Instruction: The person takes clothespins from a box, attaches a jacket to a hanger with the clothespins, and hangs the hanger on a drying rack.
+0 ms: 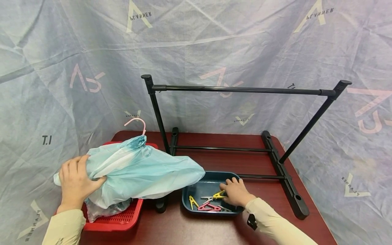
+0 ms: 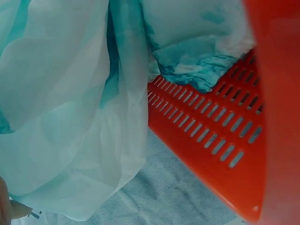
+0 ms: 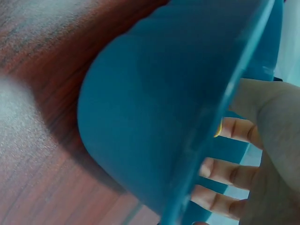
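A thin light-blue and white garment (image 1: 153,173) hangs bunched on a pink hanger (image 1: 144,124), whose hook sticks up above it. My left hand (image 1: 75,180) grips the garment's left end, thumb over the cloth. Inside the dark blue tray (image 1: 211,176), my right hand (image 1: 237,192) has its fingertips at a yellow clothespin (image 1: 218,195) and seems to pinch it. In the right wrist view, the tray wall hides part of that clothespin. Several pink, grey and yellow clothespins (image 1: 192,202) lie in the tray.
Under the garment stands a red slotted basket (image 1: 122,217) with more clothing (image 1: 104,211) in it. A black rack (image 1: 245,89) with a high crossbar stands behind the tray on the dark red table (image 1: 196,228). Grey printed cloth (image 1: 196,51) hangs around the table.
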`<state>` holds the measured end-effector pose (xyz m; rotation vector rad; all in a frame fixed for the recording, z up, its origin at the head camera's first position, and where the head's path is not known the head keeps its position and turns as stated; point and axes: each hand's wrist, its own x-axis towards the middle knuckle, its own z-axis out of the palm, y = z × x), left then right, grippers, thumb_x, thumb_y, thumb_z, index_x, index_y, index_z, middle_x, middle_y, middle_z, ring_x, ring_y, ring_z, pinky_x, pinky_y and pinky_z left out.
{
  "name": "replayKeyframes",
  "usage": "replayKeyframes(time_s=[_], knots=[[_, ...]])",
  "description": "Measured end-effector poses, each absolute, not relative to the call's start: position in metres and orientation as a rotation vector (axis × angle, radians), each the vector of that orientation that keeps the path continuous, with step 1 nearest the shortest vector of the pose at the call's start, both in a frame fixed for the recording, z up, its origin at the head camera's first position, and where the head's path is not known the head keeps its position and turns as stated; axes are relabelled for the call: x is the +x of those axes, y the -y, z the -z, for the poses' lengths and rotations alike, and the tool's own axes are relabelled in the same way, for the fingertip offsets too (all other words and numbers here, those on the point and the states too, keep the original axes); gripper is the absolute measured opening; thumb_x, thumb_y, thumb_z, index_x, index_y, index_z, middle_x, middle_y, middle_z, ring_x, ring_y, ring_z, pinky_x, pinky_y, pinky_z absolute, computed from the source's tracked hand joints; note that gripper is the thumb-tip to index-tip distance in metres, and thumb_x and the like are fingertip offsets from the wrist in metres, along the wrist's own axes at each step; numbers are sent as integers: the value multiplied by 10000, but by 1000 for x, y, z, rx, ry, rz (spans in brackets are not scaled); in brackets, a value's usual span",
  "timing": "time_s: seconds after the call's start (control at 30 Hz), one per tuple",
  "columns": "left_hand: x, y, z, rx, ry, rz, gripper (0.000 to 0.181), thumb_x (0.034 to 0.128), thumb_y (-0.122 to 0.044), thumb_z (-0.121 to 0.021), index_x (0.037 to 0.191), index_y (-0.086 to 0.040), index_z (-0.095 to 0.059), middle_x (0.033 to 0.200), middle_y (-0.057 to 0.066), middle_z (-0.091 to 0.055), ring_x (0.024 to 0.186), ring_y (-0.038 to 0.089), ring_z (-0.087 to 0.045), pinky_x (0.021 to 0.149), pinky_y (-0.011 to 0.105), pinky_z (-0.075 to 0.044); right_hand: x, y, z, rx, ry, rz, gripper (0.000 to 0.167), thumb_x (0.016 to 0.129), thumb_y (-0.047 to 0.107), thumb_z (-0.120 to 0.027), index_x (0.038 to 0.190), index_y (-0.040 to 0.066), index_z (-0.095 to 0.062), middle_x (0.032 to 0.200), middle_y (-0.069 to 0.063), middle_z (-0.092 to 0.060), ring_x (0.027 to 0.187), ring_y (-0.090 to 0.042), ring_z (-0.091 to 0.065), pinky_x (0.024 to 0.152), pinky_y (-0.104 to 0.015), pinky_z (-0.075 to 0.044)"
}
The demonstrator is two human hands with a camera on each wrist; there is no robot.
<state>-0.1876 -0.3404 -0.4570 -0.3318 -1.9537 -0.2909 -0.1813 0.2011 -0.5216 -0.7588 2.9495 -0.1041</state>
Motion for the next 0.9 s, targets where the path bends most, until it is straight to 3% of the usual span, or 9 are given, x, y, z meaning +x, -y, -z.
replayKeyframes(time_s=[0.2, 0.9], knots=[[-187, 341, 457, -332, 1968, 294, 814, 724, -608, -513, 1137, 88, -587, 1030, 325, -544, 892, 569, -430, 757, 655, -316, -183, -201, 513, -740, -2966, 103, 325, 807, 305, -805, 1075, 172, -680, 967, -54, -595, 877, -241, -474, 752, -460, -387], [-189, 341, 456, -328, 1953, 291, 808, 715, -606, -511, 1123, 87, -593, 1028, 318, -555, 886, 565, -436, 744, 654, -318, -187, -203, 495, -725, -3045, 194, 284, 799, 278, -806, 1031, 186, -671, 976, -50, -587, 903, -261, -483, 722, -449, -373]])
